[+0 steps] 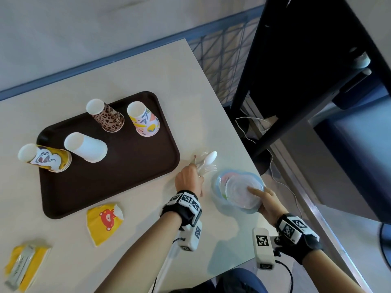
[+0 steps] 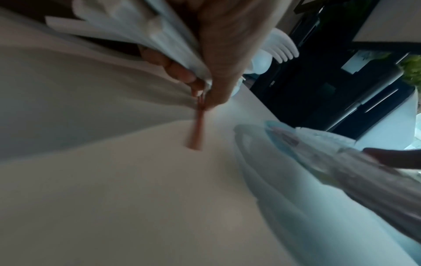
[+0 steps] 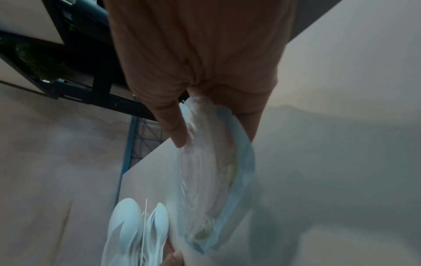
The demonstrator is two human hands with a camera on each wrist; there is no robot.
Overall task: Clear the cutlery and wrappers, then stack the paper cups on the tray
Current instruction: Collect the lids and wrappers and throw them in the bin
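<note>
My left hand grips a bundle of white plastic cutlery, spoons and forks, just right of the brown tray; the left wrist view shows the same cutlery fanned above the fingers. My right hand holds a stack of plates, thumb on top and fingers under the rim, seen tilted as the plates in the right wrist view. Several paper cups stand upside down on the tray: a leopard cup, a floral cup, a white cup and a yellow cartoon cup.
A yellow bear-print wrapper lies on the table in front of the tray. Another yellow wrapper with a silver packet sits at the near left. The table's right edge drops to a dark frame and cables.
</note>
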